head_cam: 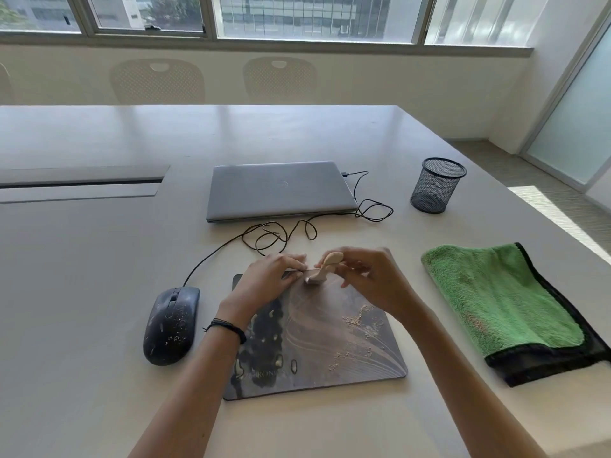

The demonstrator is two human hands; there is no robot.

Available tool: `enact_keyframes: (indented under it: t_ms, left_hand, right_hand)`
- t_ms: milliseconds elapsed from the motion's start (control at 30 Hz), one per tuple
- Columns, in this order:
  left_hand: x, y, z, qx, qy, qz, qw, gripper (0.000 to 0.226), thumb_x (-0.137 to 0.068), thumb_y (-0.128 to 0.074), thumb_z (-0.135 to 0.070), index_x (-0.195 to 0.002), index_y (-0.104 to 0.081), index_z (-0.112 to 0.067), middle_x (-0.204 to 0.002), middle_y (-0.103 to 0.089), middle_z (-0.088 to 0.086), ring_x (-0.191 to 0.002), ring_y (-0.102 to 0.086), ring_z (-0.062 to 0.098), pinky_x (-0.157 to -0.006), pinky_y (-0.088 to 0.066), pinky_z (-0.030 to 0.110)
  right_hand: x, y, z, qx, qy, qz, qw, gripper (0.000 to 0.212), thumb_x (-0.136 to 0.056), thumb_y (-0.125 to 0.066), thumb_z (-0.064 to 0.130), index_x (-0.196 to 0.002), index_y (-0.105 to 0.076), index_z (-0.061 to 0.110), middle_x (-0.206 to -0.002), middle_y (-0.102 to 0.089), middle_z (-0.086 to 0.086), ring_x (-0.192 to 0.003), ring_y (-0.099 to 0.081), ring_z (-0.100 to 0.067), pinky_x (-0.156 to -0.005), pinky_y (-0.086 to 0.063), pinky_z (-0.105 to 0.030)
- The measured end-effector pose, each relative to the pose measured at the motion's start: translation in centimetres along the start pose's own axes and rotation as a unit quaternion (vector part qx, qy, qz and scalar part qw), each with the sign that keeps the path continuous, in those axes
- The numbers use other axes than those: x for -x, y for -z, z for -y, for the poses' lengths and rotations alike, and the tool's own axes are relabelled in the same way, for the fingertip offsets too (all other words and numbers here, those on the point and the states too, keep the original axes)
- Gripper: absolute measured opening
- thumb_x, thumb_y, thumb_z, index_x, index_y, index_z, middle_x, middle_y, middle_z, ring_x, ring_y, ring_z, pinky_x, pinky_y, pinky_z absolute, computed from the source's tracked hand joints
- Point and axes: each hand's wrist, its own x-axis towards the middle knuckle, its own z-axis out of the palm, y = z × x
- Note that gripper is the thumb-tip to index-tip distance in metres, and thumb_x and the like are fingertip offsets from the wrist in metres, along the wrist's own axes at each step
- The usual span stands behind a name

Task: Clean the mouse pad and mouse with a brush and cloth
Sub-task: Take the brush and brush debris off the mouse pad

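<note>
Carelessly swept, the brush (325,267) gripped in the right hand (373,276) (left hand's (267,282) grip unclear) could scatter crumbs (358,317) onto the table (99,259).

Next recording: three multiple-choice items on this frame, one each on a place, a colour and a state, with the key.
1. Relative to the mouse pad, the mouse lies: A) on it B) left of it C) behind it.
2. The cloth is: A) green B) red C) white.
3. The right hand: A) rests flat B) holds the brush C) grips the cloth.
Key: 1 B, it sits on the table off the pad's left edge; 2 A, green pile, dark edging; 3 B, it curls round the brush handle.
</note>
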Motion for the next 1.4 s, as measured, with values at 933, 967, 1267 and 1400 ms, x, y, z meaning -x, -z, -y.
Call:
enact_keyframes:
  t_ms: [933, 967, 1267, 1400]
  left_hand:
    - [0.0, 0.1, -1.5, -0.01, 0.022, -0.001, 1.0, 0.031, -0.096, -0.045, -0.027, -0.122, -0.06, -0.023, -0.137, -0.052, -0.009, -0.125, -0.049, 0.015, -0.098, -0.044, 0.034]
    - [-0.1, 0.1, -1.8, -0.009, 0.026, 0.002, 1.0, 0.033, -0.095, -0.046, -0.031, -0.125, -0.057, -0.024, -0.14, -0.049, -0.008, -0.128, -0.045, 0.014, -0.1, -0.042, 0.033]
    - [0.9, -0.2, -2.3, -0.037, 0.007, 0.025, 0.999, 0.043, -0.09, -0.052, -0.042, -0.128, -0.053, -0.023, -0.136, -0.05, -0.002, -0.127, -0.043, 0.017, -0.096, -0.04, 0.034]
    - [0.7, -0.2, -2.8, -0.032, 0.012, 0.022, 0.999, 0.041, -0.09, -0.052, -0.041, -0.127, -0.054, -0.021, -0.136, -0.05, -0.001, -0.127, -0.043, 0.018, -0.096, -0.039, 0.035]
  right_hand:
    - [2.7, 2.8, -1.1, 0.097, 0.028, -0.135, 0.986, 0.01, -0.084, -0.059, 0.025, -0.087, -0.066, 0.032, -0.083, -0.061, -0.002, -0.068, -0.054, -0.02, -0.052, -0.04, -0.022]
    - [2.8, 2.9, -1.2, 0.1, 0.024, -0.128, 0.987, 0.009, -0.085, -0.058, 0.026, -0.085, -0.067, 0.028, -0.081, -0.06, -0.004, -0.063, -0.051, -0.022, -0.051, -0.038, -0.025]
    - [5.7, 0.6, 0.6, 0.104, -0.003, -0.104, 0.989, 0.016, -0.089, -0.053, 0.024, -0.082, -0.063, 0.034, -0.088, -0.067, 0.012, -0.06, -0.05, -0.009, -0.052, -0.037, -0.024]
    - [6.6, 1.0, 1.1, 0.085, 0.002, -0.089, 0.992, 0.016, -0.09, -0.052, 0.045, -0.081, -0.065, 0.038, -0.087, -0.068, 0.009, -0.059, -0.051, -0.002, -0.054, -0.039, -0.019]
